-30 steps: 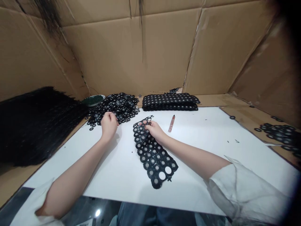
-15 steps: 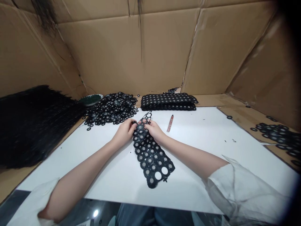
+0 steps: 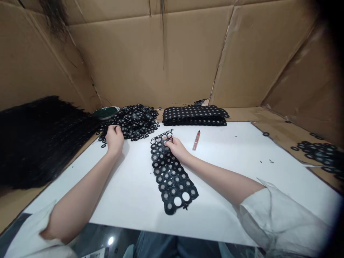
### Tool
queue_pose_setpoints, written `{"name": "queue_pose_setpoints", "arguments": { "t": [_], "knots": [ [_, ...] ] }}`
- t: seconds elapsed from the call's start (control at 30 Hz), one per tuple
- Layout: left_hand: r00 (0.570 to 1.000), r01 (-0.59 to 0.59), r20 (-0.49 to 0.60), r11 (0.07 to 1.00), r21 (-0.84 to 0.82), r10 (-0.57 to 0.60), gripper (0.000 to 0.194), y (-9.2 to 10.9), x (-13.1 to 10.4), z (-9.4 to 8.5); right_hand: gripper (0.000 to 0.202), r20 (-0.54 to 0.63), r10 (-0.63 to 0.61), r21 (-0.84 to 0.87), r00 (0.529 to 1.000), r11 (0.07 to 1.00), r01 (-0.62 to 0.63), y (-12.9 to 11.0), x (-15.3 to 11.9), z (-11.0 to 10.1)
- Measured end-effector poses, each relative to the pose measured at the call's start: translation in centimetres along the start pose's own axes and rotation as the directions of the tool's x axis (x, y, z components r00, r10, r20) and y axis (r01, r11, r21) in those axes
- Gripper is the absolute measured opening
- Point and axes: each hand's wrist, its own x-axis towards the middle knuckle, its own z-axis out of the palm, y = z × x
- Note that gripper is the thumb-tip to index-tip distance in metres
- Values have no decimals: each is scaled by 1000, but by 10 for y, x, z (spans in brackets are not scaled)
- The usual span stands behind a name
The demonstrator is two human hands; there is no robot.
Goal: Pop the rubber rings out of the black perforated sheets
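Right hand [image 3: 177,148] pinches black sheet [image 3: 173,176] near its far end; left hand [image 3: 115,139], curled narrow (can't tell if holding anything), at ring pile [image 3: 138,123].

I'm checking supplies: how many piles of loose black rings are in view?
2: a large pile beside the left hand, and a second pile on cardboard at the right picture edge, partly cut off; hidden ones are possible.

Even light brightens the bench [image 3: 129,200] and lays a faint shadow beside the left forearm [image 3: 80,200], while glare (small but strong) glints on the dark surface [image 3: 120,234] below and blurry blackness swallows the right edge.
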Motion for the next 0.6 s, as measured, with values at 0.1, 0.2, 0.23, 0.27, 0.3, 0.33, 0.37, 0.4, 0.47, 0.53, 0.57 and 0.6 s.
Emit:
{"name": "queue_pose_setpoints", "arguments": {
  "t": [0.1,0.2,0.23,0.27,0.3,0.33,0.37,0.4,0.47,0.53,0.57,0.6],
  "knots": [
    [997,-78,-10,982,173,81,17,-13,7,-4,18,7,-29,-69,1000,997,29,-3,-3,0],
    [988,-151,53,905,398,142,29,-22,10,-3,24,37,-44,-59,998,997,46,-5,-6,-2],
    [988,-152,71,883,444,134,32,-25,10,-3,23,57,-33,-27,998,999,35,-5,-6,-3],
    [990,-141,81,874,466,116,33,-27,10,-3,21,81,-14,13,997,1000,13,-5,-6,-3],
    [991,-129,90,870,475,99,34,-30,10,-2,19,106,13,53,994,998,-18,-4,-5,-5],
    [991,-125,95,869,479,90,34,-32,10,-2,17,126,40,91,991,995,-51,-4,-4,-6],
    [991,-125,99,868,480,88,34,-34,10,-1,16,146,66,124,987,989,-85,-4,-2,-7],
    [991,-126,102,866,484,87,35,-34,9,-1,16,171,91,153,981,981,-118,-3,-1,-8],
    [990,-126,113,862,491,80,37,-34,7,1,18,229,128,202,965,963,-176,-2,1,-10],
    [991,-119,108,857,501,74,41,-32,4,2,22,270,145,235,952,949,-212,-2,2,-11],
    [993,-108,91,854,508,72,43,-31,3,3,23,280,149,240,948,945,-220,-2,1,-12],
    [995,-93,63,853,514,71,44,-30,2,3,23,289,148,241,946,945,-221,-3,1,-12]
  ]
}}
